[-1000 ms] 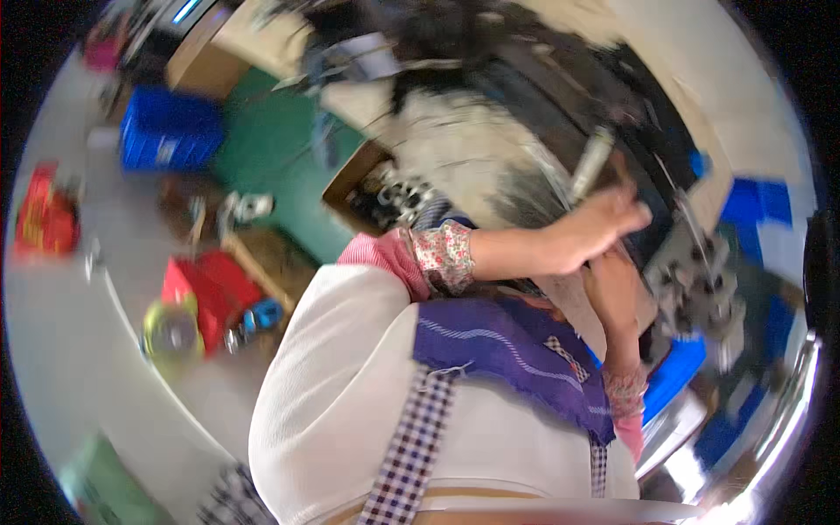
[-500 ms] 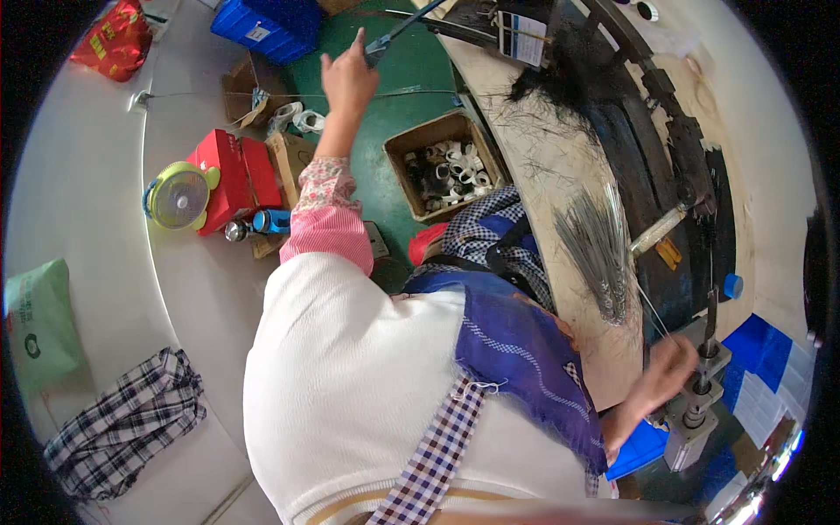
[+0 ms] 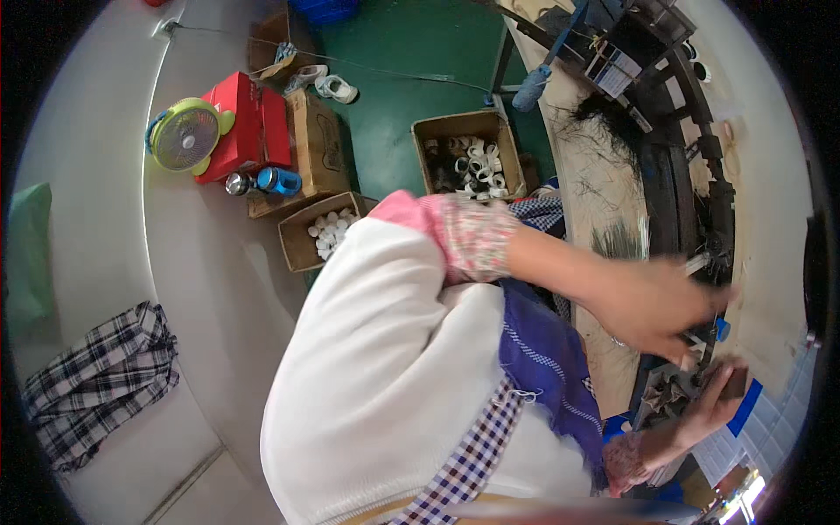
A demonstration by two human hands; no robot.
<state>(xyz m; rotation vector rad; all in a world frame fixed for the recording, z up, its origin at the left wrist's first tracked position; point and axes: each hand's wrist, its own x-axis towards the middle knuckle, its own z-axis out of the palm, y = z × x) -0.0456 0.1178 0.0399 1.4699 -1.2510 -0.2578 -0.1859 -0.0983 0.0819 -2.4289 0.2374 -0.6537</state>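
My left hand (image 3: pixel 647 302), smeared by motion, stretches across my body over the bench's black machine (image 3: pixel 669 188). Its thumb stands apart from the other fingers, and I make out nothing held between them. Close below it, my right hand (image 3: pixel 704 407) is raised beside the machine's near end, fingers extended and somewhat blurred. A bundle of thin grey wires or bristles (image 3: pixel 619 239) lies on the pale bench top (image 3: pixel 599 197), partly hidden behind my left forearm. The lever's blue wrapped handle (image 3: pixel 532 87) hangs free at the far end of the bench.
On the green floor stands a carton (image 3: pixel 516 144) of white ring-shaped parts. Left of it, another carton (image 3: pixel 297 249) holds small white pieces. A red box (image 3: pixel 241 122), a green-yellow fan (image 3: pixel 185 136), a blue cup (image 3: pixel 280 181) and white shoes (image 3: pixel 337 89) are by the wall.
My left hand has let go of the blue lever handle and swung from far left to the machine on the right. My right hand has moved slightly right and down. The view has shifted.
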